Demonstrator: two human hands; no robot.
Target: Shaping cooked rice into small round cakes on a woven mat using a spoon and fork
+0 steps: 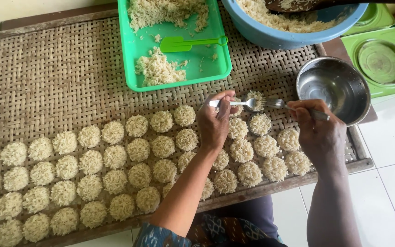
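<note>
My left hand [214,120] holds a metal spoon [234,104] by its handle, the bowl pointing right. My right hand [318,130] grips a metal fork [277,104] whose tines meet the spoon's bowl. Between the two utensils sits a small clump of pale shredded rice [255,100], held just above the woven bamboo tray [46,82]. Several round rice cakes [115,158] lie in rows across the tray, under and to the left of my hands.
A green plastic tray [206,64] with loose rice and a green spatula [184,43] lies at the back. A blue basin [270,34] of rice stands behind an empty steel bowl [334,87]. Green lidded containers [382,61] are at the right; white tiled floor below.
</note>
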